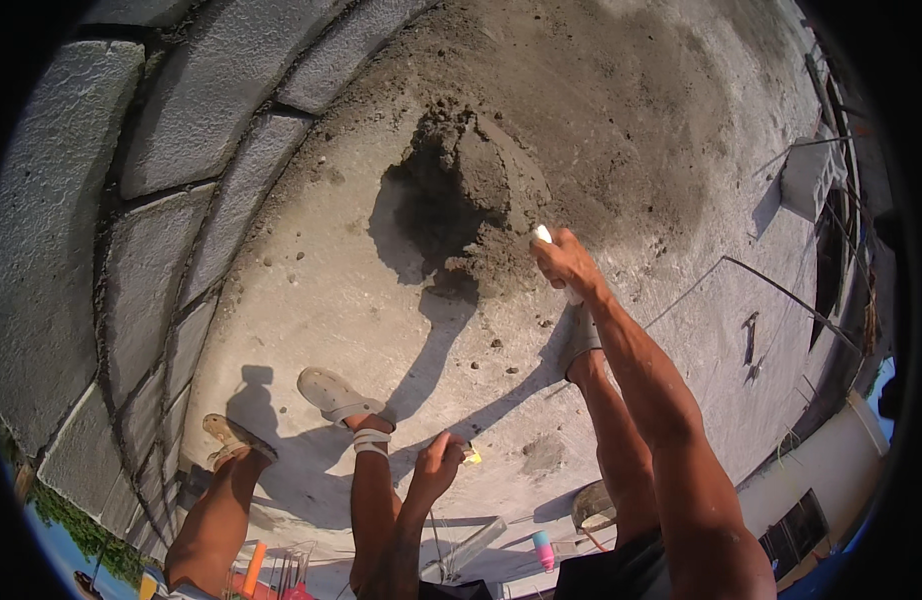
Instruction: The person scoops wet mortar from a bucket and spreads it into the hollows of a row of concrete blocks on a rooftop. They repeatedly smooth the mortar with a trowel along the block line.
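Note:
My right hand [563, 262] is closed around a whitish object [542, 234]. A pale end sticks out past the thumb and another pale bit shows below the fist; its kind is not clear. Just beyond it rises a heap of wet grey mortar [506, 172], its left side in deep shadow. My left hand [436, 468] is low in front of me, fingers curled on a small yellow thing [472, 455] too small to make out. My feet, in beige clogs [331, 393], stand apart on the pale concrete floor.
A wall of grey concrete blocks [156, 250] curves along the left. Another person's leg [216, 510] in a brown clog stands beside it. A loose block [813, 178] and a bent rod [786, 297] lie at right. Near my legs are a pink-and-blue cup [544, 550] and a bucket [593, 508].

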`<action>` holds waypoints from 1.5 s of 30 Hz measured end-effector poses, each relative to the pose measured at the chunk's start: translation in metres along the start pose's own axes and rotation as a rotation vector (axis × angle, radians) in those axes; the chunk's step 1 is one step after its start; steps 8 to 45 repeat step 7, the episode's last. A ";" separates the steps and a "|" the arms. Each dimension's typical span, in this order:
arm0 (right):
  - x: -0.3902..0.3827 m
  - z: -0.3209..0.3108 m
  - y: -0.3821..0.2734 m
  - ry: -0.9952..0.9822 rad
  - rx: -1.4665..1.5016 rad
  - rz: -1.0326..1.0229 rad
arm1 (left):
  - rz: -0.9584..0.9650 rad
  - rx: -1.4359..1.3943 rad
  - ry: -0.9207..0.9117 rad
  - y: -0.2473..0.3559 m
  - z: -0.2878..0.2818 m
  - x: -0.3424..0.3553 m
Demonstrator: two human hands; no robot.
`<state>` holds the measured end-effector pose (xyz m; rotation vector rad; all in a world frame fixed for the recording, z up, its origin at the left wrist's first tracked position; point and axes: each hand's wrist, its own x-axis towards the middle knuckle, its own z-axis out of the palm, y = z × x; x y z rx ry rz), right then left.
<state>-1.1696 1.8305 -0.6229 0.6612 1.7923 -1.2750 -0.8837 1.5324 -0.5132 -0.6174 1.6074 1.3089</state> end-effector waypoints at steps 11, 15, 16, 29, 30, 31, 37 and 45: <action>-0.119 0.019 -0.094 -0.153 -0.235 0.029 | 0.176 0.101 0.172 -0.019 0.007 -0.040; -0.119 0.019 -0.094 -0.153 -0.235 0.029 | 0.176 0.101 0.172 -0.019 0.007 -0.040; -0.119 0.019 -0.094 -0.153 -0.235 0.029 | 0.176 0.101 0.172 -0.019 0.007 -0.040; -0.119 0.019 -0.094 -0.153 -0.235 0.029 | 0.176 0.101 0.172 -0.019 0.007 -0.040; -0.119 0.019 -0.094 -0.153 -0.235 0.029 | 0.176 0.101 0.172 -0.019 0.007 -0.040; -0.119 0.019 -0.094 -0.153 -0.235 0.029 | 0.176 0.101 0.172 -0.019 0.007 -0.040; -0.119 0.019 -0.094 -0.153 -0.235 0.029 | 0.176 0.101 0.172 -0.019 0.007 -0.040; -0.119 0.019 -0.094 -0.153 -0.235 0.029 | 0.176 0.101 0.172 -0.019 0.007 -0.040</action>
